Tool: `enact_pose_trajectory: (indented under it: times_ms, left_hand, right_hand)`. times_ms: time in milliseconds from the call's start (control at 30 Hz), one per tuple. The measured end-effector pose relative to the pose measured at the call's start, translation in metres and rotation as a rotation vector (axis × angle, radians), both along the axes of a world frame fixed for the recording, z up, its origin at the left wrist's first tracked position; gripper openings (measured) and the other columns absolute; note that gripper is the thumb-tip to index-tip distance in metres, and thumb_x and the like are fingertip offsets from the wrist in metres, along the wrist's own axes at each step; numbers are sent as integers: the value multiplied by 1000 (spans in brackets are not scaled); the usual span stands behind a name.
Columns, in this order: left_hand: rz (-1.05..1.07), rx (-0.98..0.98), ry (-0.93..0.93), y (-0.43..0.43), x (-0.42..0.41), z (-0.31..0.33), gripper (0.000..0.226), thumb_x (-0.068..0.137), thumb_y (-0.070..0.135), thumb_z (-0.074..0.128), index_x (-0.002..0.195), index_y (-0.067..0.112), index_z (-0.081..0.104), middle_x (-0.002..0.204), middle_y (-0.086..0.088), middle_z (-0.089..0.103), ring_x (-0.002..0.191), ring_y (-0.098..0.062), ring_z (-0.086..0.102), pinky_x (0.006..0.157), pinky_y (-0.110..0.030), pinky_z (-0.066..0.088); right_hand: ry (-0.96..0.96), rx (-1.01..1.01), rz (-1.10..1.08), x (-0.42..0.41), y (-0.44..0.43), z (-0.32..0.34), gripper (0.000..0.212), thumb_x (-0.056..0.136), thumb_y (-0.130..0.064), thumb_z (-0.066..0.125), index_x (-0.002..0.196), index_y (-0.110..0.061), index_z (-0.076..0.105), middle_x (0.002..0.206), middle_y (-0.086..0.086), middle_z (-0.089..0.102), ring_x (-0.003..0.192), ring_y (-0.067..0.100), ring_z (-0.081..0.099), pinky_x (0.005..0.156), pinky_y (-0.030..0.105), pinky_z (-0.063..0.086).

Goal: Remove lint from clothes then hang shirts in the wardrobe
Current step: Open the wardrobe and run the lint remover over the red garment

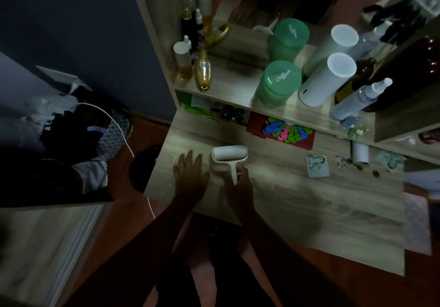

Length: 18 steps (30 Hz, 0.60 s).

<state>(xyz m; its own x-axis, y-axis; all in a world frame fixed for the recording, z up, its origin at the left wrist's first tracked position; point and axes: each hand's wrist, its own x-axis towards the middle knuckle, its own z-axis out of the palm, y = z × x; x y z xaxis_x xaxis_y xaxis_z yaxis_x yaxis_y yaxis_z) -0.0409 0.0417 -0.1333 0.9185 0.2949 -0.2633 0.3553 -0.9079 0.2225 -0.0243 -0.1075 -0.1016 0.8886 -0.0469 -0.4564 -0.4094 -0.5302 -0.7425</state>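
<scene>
A white lint roller (229,157) lies on the wooden desk (297,202), its roll pointing away from me and its handle toward me. My right hand (240,187) is closed around the handle's lower end. My left hand (190,175) rests flat on the desk just left of the roller, fingers spread and holding nothing. A pile of dark and white clothes (71,125) sits at the left, beyond the desk's edge. No shirt lies on the desk.
A shelf (228,92) above the desk carries two green jars (277,84), a white cylinder (326,80), bottles and a spray bottle (359,99). Coloured clips (285,131) on a red mat, a small card (317,166) and coins lie on the desk. A white cable (119,125) runs at the left.
</scene>
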Motion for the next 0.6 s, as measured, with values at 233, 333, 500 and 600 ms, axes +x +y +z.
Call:
enact_pose_trajectory:
  times_ms: [233,333,500,600]
  left_hand:
    - [1,23,-13,0,2,-3,57,80,43,71,128,15,59,139,-19,56,127,-43,52,95,-60,47]
    - [13,-2,-5,0,-1,-1,59,77,42,75,126,13,60,138,-20,56,127,-45,52,95,-61,46]
    - [73,-49,-93,11,-10,27,60,87,46,65,138,17,51,150,-15,43,141,-39,36,106,-60,34]
    - [163,-81,-182,34,-21,61,61,93,51,55,144,17,46,153,-15,38,143,-38,30,111,-59,27]
  right_hand:
    - [-1,-37,72,-3,-3,-7,31,87,-26,64,114,-11,58,107,8,68,97,24,64,81,33,50]
    - [17,-32,89,-2,-5,-1,36,86,-25,65,118,-12,53,110,8,66,99,25,63,85,39,52]
    - [-97,-22,12,0,2,28,47,82,-25,72,120,-13,48,113,7,59,103,24,58,86,41,53]
    - [-252,53,75,1,30,58,42,85,-15,68,122,-10,49,114,11,58,101,22,58,82,35,53]
